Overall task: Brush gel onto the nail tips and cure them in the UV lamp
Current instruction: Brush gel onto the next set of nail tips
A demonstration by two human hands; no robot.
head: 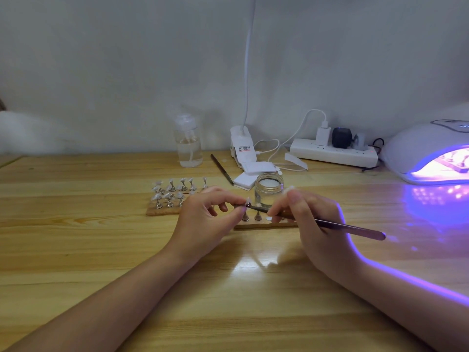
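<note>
My left hand (pixel 205 219) pinches a small metal stand with a pale nail tip (pixel 247 200) on it, held just above a wooden strip (pixel 253 226). My right hand (pixel 312 224) grips a dark gel brush (pixel 350 228), whose tip touches that nail tip. Two bare metal stands (pixel 257 215) remain on the strip. A second wooden strip (pixel 157 210) to the left carries several stands with nail tips (pixel 168 191). An open glass jar of clear gel (pixel 268 189) stands right behind my hands. The UV lamp (pixel 431 153) glows violet at the right, with a strip inside it.
A clear pump bottle (pixel 188 142) stands at the back of the wooden table (pixel 76 237). Near it lie a second brush (pixel 222 168), white pads (pixel 253 171), a clip lamp base (pixel 242 146) and a power strip (pixel 335 152) with plugs and cables.
</note>
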